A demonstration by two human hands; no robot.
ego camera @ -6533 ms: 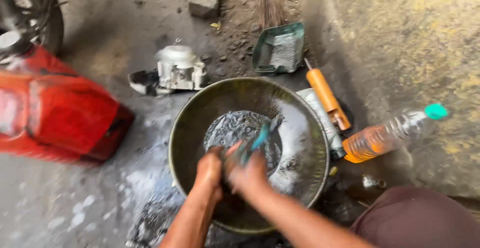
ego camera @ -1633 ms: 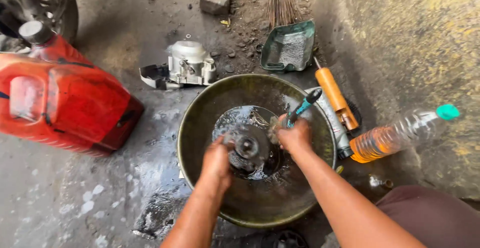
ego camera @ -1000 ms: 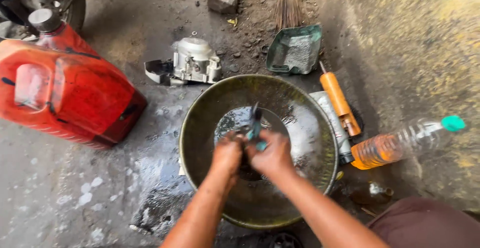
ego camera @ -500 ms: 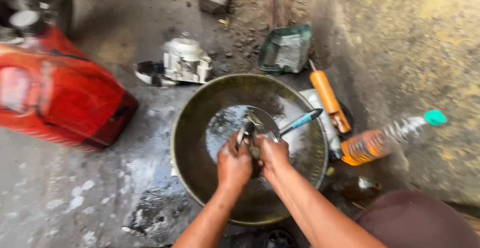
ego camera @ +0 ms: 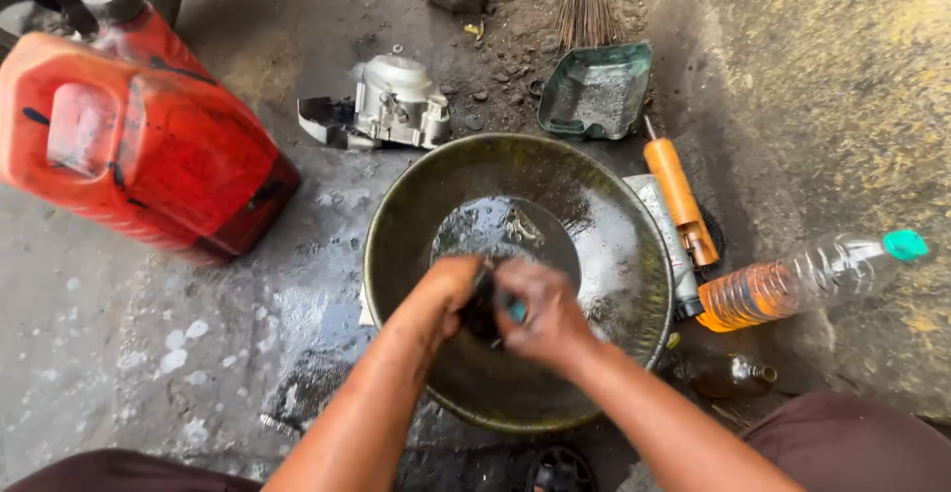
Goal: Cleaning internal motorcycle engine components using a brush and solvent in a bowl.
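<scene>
The left hand (ego camera: 448,292) curls closed around a small dark metal part (ego camera: 481,312), gripping it from the left side over the wide, round, dull-green metal basin (ego camera: 396,217). The right hand (ego camera: 543,312) is clenched against the same part from the right, fingers folded around a teal-handled brush (ego camera: 515,308), of which only a sliver of handle shows between the knuckles. The part is mostly hidden between the two hands; what shows is black, wet and greasy, its shape unclear. It sits above the near half of the basin, just short of the pool of dark, glistening liquid at the basin's bottom, where a small pale metal piece lies.

Right of the basin lie an orange cylindrical tube with a thin rod (ego camera: 680,200) and, touching it, a grey tube. Further right rests a clear ribbed plastic bottle with a teal cap (ego camera: 807,279), part full of amber liquid. Beyond the basin sit a cast silver engine cover (ego camera: 396,104) and a dented green metal dustpan (ego camera: 596,90). Left of the basin lies a scuffed red plastic jerrycan (ego camera: 139,150) on wet, stained concrete.
</scene>
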